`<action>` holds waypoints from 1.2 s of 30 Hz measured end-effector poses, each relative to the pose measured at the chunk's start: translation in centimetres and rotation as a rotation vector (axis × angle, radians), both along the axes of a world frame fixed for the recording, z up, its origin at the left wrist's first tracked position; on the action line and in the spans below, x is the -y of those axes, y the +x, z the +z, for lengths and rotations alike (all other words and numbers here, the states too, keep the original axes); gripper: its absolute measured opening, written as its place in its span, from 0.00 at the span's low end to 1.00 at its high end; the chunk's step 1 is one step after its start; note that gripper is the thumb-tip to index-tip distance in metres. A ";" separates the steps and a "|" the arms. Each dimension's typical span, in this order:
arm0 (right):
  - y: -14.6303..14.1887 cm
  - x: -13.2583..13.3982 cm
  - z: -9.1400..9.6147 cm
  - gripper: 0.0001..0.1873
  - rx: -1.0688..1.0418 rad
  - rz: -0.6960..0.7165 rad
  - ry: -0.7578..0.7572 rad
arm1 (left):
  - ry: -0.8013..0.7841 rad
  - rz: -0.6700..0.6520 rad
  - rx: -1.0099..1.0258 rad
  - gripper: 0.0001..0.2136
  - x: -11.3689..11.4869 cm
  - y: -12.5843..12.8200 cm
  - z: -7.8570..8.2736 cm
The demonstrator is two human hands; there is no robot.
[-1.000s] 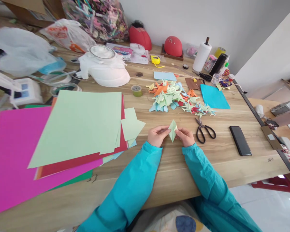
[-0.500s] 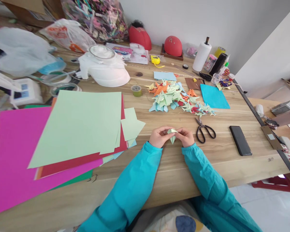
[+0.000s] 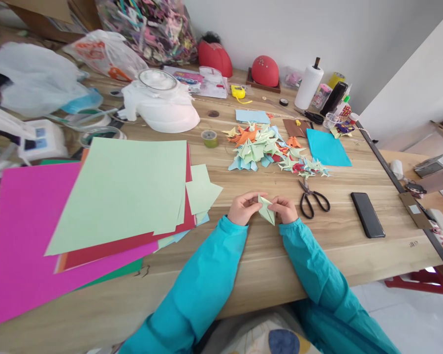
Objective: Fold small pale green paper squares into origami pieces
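Observation:
A small pale green folded paper (image 3: 268, 211), diamond-shaped with a crease down it, is held between both hands just above the table. My left hand (image 3: 243, 207) pinches its left edge between thumb and fingers. On the other side, my right hand (image 3: 285, 209) grips the right edge, also thumb against fingers. Beyond the hands lies a heap of folded paper cranes (image 3: 256, 147) in green, orange, blue and red. Black-handled scissors (image 3: 312, 199) rest right of my right hand, and small green paper squares (image 3: 203, 191) lie to the left.
Large paper sheets (image 3: 125, 182) are stacked at the left. A phone (image 3: 368, 215) and a turquoise square (image 3: 328, 147) lie on the right. Farther back stand a tape roll (image 3: 209, 139), a yellow tape measure (image 3: 238, 92), red pincushions (image 3: 265, 71) and plastic bags (image 3: 33, 78).
The folded paper has turned between my fingers, so a broader diamond face with its crease now shows, pointing down to the right. Both hands stay nearly in place.

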State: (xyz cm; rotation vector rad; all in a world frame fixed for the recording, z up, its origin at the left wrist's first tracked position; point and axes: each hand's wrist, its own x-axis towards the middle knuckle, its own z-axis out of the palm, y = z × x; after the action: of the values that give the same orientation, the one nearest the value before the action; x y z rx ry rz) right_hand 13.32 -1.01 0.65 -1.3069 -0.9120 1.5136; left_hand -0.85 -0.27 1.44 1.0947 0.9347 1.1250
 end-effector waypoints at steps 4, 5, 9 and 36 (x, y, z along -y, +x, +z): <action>0.2 0.0 -0.1 0.07 -0.028 0.085 -0.023 | 0.116 -0.030 -0.027 0.06 -0.1 -0.5 0.1; 0.2 0.0 -0.1 0.07 -0.033 0.098 -0.034 | 0.137 -0.049 -0.024 0.05 -0.2 -0.6 0.1; 0.3 0.0 0.2 0.07 -0.039 0.122 -0.069 | 0.151 -0.016 -0.001 0.04 -0.5 -1.0 -0.4; -0.2 0.4 -0.2 0.16 0.023 0.108 0.088 | 0.015 0.008 -0.096 0.10 0.1 0.2 0.2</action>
State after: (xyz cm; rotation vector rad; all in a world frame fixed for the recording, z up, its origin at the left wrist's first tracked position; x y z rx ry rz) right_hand 13.10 -1.39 0.49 -1.2313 -1.0671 1.5258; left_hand -0.66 -0.34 1.61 1.1662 1.0080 1.0952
